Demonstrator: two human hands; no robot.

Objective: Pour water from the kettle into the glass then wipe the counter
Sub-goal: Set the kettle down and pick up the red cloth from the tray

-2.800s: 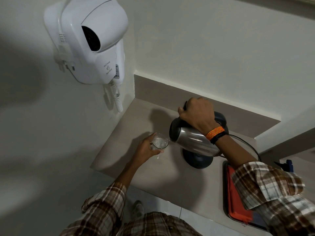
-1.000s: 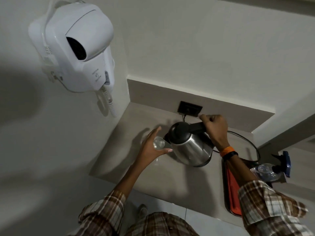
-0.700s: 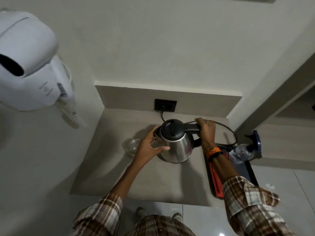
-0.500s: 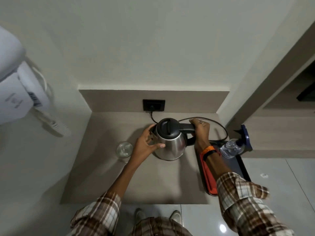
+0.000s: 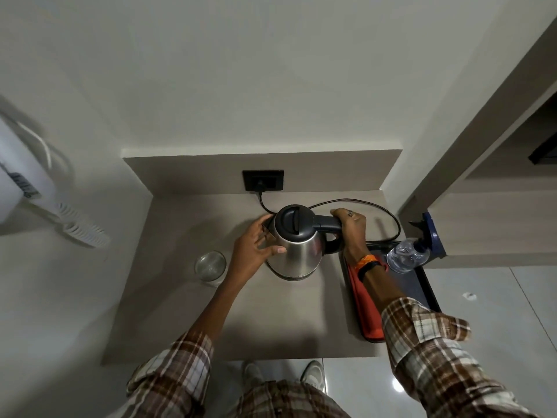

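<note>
A steel kettle [image 5: 297, 251] with a black lid stands upright in the middle of the beige counter [image 5: 187, 321]. My right hand [image 5: 349, 229] is closed around its black handle on the right. My left hand [image 5: 256, 247] rests flat against the kettle's left side, fingers spread along the spout. A clear glass [image 5: 210, 264] stands on the counter to the left of my left hand, apart from it. An orange cloth [image 5: 366, 306] lies in a dark tray [image 5: 422, 285] at the right, partly under my right forearm.
A clear bottle [image 5: 404, 257] lies at the tray's far end beside a blue fitting [image 5: 431, 233]. The kettle's black cord [image 5: 376, 206] loops behind to a wall socket [image 5: 263, 180]. A white wall-mounted hair dryer [image 5: 21, 188] hangs at the left. Tiled floor lies beyond the counter's near edge.
The kettle went from tilted over the glass to upright on the counter. My left hand let go of the glass, which now stands alone, and moved onto the kettle's side.
</note>
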